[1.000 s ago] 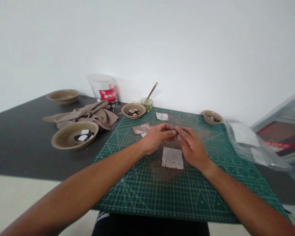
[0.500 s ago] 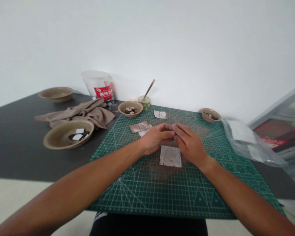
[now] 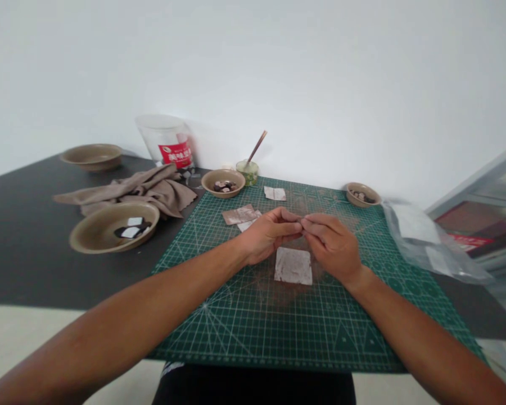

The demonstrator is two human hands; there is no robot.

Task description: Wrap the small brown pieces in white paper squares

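Observation:
My left hand (image 3: pixel 272 232) and my right hand (image 3: pixel 331 242) meet fingertip to fingertip above the green cutting mat (image 3: pixel 236 332). Both are closed in a pinch. Whatever lies between the fingertips is too small and too covered to name. Just below the hands, a square greyish-white sheet with brown smudges (image 3: pixel 294 266) rests flat on the mat. Beyond my left hand lie a brown-stained sheet (image 3: pixel 238 215) and part of a white one (image 3: pixel 248 224), overlapping. A small creased white sheet (image 3: pixel 275 193) is farther back.
At the left stand a bowl with black and white pieces (image 3: pixel 88 236), a crumpled brown cloth (image 3: pixel 164 194), another bowl (image 3: pixel 91 154) and a clear bucket (image 3: pixel 162 135). Small bowls (image 3: pixel 213 179) (image 3: pixel 373 198) and a glass with a stick (image 3: pixel 247 173) stand behind; a plastic bag (image 3: pixel 438 247) lies right.
My right hand has shifted slightly right, its fingers a little straighter, while the fingertips of both hands stay together. The whole view has tilted slightly. The sheets lie as before.

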